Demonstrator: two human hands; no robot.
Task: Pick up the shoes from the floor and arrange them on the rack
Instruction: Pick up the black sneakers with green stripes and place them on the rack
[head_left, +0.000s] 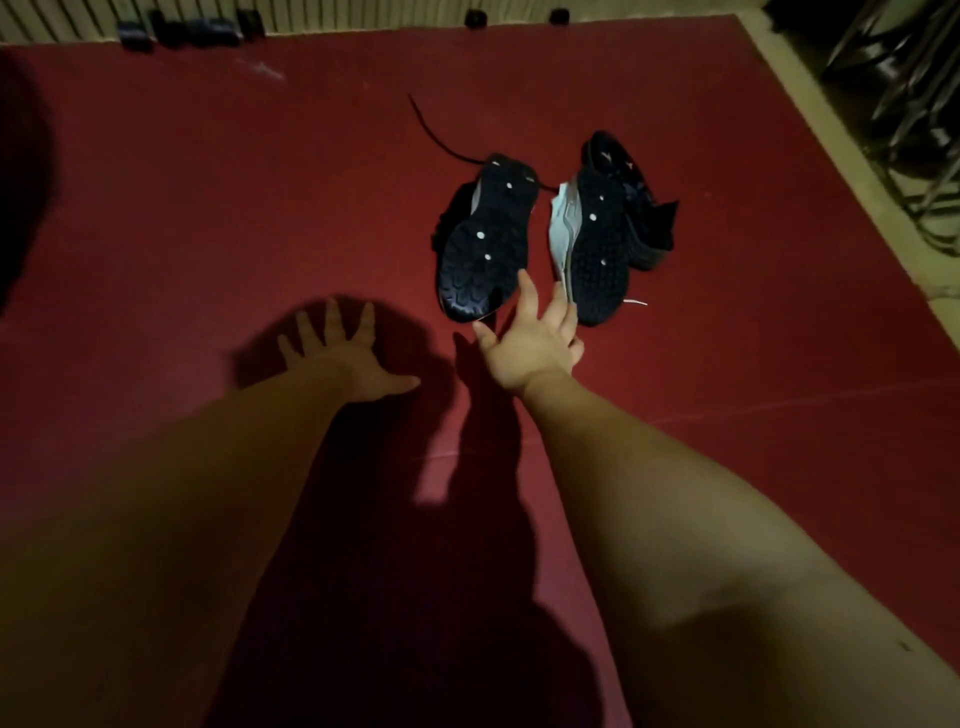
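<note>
hands outstretched, fingers spread: right hand (530, 345) beside upturned shoes (483, 239), left hand (343, 353) over red floor (208, 182)

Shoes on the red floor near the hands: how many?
3. One sole-up shoe left, just beyond the right hand. A second sole-up shoe beside it. A third shoe lies partly hidden behind that one; more may be hidden.
</note>
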